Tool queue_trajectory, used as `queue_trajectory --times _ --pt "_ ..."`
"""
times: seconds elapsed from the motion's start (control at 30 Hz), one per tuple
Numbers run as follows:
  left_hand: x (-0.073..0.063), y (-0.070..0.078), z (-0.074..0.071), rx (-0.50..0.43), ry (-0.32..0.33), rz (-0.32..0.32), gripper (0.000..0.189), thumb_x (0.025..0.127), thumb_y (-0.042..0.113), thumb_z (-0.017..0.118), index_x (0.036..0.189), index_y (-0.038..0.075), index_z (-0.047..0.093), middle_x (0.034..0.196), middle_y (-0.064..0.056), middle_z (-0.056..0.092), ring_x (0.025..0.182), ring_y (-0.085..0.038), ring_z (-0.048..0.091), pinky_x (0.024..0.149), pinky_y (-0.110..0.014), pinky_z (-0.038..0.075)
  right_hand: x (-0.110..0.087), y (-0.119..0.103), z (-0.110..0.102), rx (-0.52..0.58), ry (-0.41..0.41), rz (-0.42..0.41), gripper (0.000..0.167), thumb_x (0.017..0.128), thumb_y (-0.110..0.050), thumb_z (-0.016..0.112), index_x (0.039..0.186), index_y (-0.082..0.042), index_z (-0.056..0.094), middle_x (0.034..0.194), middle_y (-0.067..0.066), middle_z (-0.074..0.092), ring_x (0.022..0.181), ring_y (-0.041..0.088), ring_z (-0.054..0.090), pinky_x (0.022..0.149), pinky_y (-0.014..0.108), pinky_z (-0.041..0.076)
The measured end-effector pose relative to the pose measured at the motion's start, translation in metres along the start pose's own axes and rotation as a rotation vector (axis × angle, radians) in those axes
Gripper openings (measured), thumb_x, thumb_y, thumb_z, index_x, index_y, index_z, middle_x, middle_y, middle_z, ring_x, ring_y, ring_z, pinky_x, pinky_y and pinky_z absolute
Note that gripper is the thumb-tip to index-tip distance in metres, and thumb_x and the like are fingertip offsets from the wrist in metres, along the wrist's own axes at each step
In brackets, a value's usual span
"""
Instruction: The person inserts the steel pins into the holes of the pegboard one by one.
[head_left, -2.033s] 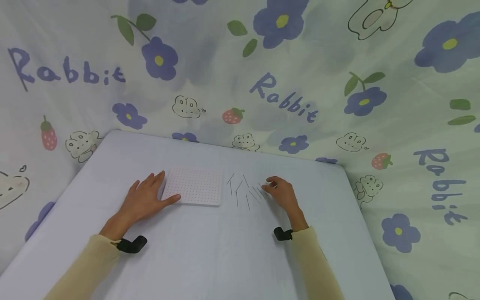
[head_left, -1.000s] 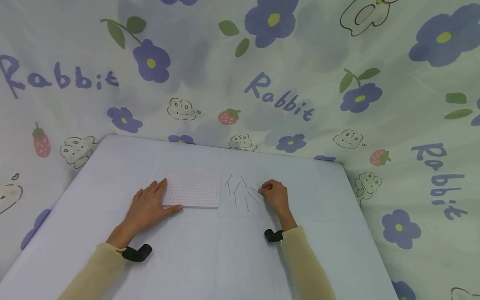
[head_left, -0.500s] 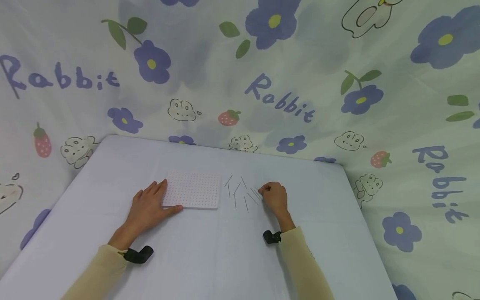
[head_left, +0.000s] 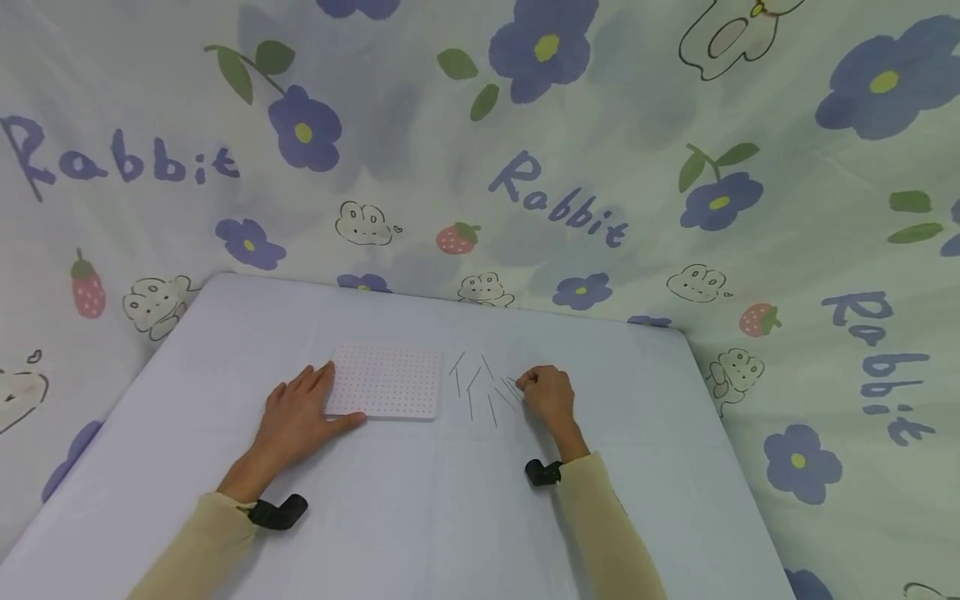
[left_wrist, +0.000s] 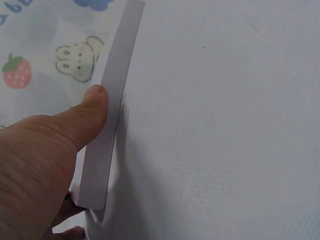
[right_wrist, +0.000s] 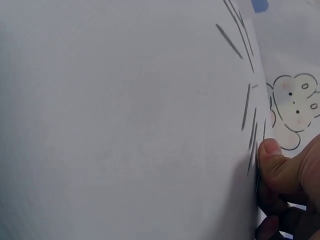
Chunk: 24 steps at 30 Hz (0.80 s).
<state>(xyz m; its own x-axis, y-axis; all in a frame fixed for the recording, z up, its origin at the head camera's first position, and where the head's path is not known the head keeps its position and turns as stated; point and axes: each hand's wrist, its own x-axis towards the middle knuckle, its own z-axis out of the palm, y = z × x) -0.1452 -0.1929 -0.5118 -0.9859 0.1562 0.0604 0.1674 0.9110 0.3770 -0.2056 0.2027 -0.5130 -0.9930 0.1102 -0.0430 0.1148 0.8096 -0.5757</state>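
Observation:
A white board with a grid of small dots (head_left: 386,382) lies flat on the table. My left hand (head_left: 294,419) touches its near-left corner, fingers spread along the left side and thumb against the front edge. The left wrist view shows that thumb (left_wrist: 87,117) on the board's side wall (left_wrist: 102,160). To the right of the board, several thin dark needle-like sticks (head_left: 471,405) lie scattered. My right hand (head_left: 551,398) is at the right end of them, with thumb and fingers curled together. It pinches one thin stick (right_wrist: 265,127), mostly hidden by the thumb.
The white-covered table (head_left: 390,517) carries the board and sticks in its middle. A patterned cloth wall (head_left: 420,125) rises behind the table's far edge and along its sides. Each wrist wears a black camera (head_left: 279,512).
My right hand has moved in slightly leftward and down to the nearest sticks, its fingers drawing together, and has stayed nearly still lately. The left hand keeps its place on the board.

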Motion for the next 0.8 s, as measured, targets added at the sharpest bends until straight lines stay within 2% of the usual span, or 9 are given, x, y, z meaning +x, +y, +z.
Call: queue_trajectory --times 0.2,0.37,0.5,0.67,0.73,0.8 --pt "-0.002 -0.002 0.001 0.003 0.000 0.007 0.111 0.082 0.069 0.070 0.152 -0.009 0.033 0.152 -0.033 0.038 0.140 -0.052 0.032 0.106 -0.075 0.022 0.002 -0.003 -0.002 0.027 -0.048 0.003 0.015 0.094 -0.017 0.068 0.087 -0.009 0.078 0.089 0.003 0.076 0.070 0.017 0.059 0.055 0.028 0.043" --pt "-0.004 -0.001 -0.001 0.006 -0.004 0.003 0.109 0.082 0.066 0.071 0.152 -0.009 0.032 0.153 -0.031 0.037 0.141 -0.052 0.031 0.107 -0.075 0.021 0.003 -0.017 -0.002 0.101 -0.089 -0.024 0.018 0.097 -0.019 0.065 0.091 -0.007 0.077 0.087 0.004 0.073 0.070 0.017 0.056 0.058 0.028 0.043" --pt "-0.005 -0.001 -0.002 0.007 0.002 0.000 0.109 0.082 0.064 0.073 0.152 -0.009 0.033 0.153 -0.031 0.038 0.141 -0.052 0.031 0.107 -0.075 0.021 0.005 -0.040 0.003 0.170 -0.114 -0.068 0.018 0.099 -0.021 0.064 0.094 -0.008 0.075 0.089 0.002 0.072 0.075 0.016 0.058 0.064 0.029 0.046" --pt "-0.005 -0.001 -0.001 0.005 0.000 0.000 0.109 0.082 0.065 0.072 0.152 -0.009 0.032 0.154 -0.030 0.038 0.142 -0.052 0.030 0.107 -0.076 0.020 0.004 -0.077 0.011 0.288 -0.181 -0.110 0.018 0.101 -0.024 0.062 0.096 -0.009 0.071 0.096 0.007 0.071 0.083 0.017 0.057 0.069 0.032 0.047" --pt "-0.005 -0.002 -0.001 0.005 -0.003 0.000 0.109 0.082 0.064 0.072 0.153 -0.008 0.032 0.154 -0.029 0.038 0.142 -0.052 0.030 0.107 -0.076 0.019 0.002 -0.091 0.016 0.336 -0.211 -0.131 0.019 0.101 -0.026 0.062 0.097 -0.009 0.070 0.098 0.011 0.069 0.082 0.017 0.055 0.068 0.031 0.046" --pt "-0.005 -0.002 -0.002 0.005 -0.005 0.000 0.108 0.083 0.063 0.072 0.153 -0.008 0.032 0.154 -0.029 0.038 0.142 -0.052 0.030 0.107 -0.076 0.019 0.001 -0.104 0.022 0.375 -0.227 -0.150 0.019 0.102 -0.027 0.062 0.097 -0.010 0.069 0.096 0.009 0.068 0.081 0.016 0.054 0.067 0.030 0.045"
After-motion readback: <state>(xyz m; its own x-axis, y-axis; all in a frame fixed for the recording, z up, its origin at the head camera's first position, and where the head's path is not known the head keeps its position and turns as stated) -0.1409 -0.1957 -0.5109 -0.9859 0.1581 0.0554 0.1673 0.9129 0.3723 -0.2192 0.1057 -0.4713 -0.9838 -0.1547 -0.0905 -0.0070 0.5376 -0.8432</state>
